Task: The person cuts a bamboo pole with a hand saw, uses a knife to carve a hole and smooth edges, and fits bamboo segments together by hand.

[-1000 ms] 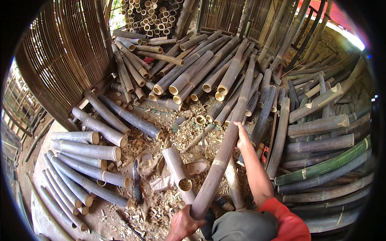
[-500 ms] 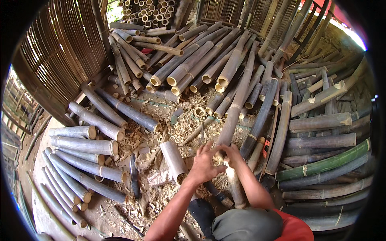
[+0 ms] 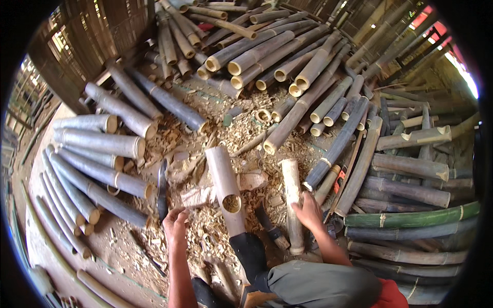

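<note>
My left hand (image 3: 176,222) is low on the left, its fingers loosely bent and apart, with nothing in it. Just beyond its fingertips lies a dark, narrow bladed tool (image 3: 162,190) on the shavings. My right hand (image 3: 309,212) is open beside a short, pale bamboo post (image 3: 291,203), fingertips against its right side. Between my hands a bamboo tube (image 3: 221,172) with an oval notch cut in its near part leans toward my dark-covered lower leg (image 3: 248,255). A hatchet-like tool (image 3: 275,231), partly hidden, lies between tube and post.
Wood shavings (image 3: 195,236) cover the ground. Bamboo poles (image 3: 102,146) lie in rows on the left, and more poles (image 3: 267,51) are heaped at the back. Stacked bamboo, including a green pole (image 3: 411,215), lines the right. An orange-handled saw (image 3: 339,179) lies among it.
My left hand has moved away left from the post's top. The long pole I was handling now lies with its end on the shavings beyond. My right hand is lower along the post.
</note>
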A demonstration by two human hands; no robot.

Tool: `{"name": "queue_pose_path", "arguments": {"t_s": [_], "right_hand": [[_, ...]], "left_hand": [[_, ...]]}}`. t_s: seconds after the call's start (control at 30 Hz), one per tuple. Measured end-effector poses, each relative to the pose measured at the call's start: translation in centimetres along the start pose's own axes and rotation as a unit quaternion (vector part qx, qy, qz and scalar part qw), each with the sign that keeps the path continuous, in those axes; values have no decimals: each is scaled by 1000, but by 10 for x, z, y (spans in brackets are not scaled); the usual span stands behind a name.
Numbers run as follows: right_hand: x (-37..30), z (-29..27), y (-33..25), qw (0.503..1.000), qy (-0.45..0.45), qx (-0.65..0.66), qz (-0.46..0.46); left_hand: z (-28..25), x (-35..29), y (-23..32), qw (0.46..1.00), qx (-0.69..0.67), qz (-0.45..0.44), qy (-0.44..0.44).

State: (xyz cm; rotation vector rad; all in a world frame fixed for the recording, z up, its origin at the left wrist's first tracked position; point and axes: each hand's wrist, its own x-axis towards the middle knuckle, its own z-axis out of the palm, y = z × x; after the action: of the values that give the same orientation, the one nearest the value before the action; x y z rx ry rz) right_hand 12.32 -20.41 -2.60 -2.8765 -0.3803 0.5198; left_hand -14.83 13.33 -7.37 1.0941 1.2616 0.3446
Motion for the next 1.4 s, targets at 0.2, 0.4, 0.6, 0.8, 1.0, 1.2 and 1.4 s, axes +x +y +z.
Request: {"name": "queue_pose_path", "arguments": {"t_s": [0.2, 0.4, 0.6, 0.8, 1.0, 1.2, 1.4], "right_hand": [[-68, 32, 53, 985, -135, -105, 38], [-59, 68, 74, 996, -72, -59, -3], [-62, 81, 70, 999, -12, 29, -20], [-60, 79, 91, 1000, -2, 20, -12], [-68, 84, 80, 998, 9, 61, 0], [-90, 81, 119, 978, 187, -83, -40], [-124, 85, 16, 984, -41, -35, -173]], "left_hand": [[18, -30, -60, 993, -91, -74, -14], [85, -49, -64, 987, 25, -73, -138], [106, -58, -53, 992, -60, 36, -109], [100, -105, 108, 941, -96, 287, -150], [52, -129, 201, 911, -30, 399, -103], [15, -142, 223, 905, -58, 420, -37], [-4, -142, 232, 875, -32, 481, 48]]}}
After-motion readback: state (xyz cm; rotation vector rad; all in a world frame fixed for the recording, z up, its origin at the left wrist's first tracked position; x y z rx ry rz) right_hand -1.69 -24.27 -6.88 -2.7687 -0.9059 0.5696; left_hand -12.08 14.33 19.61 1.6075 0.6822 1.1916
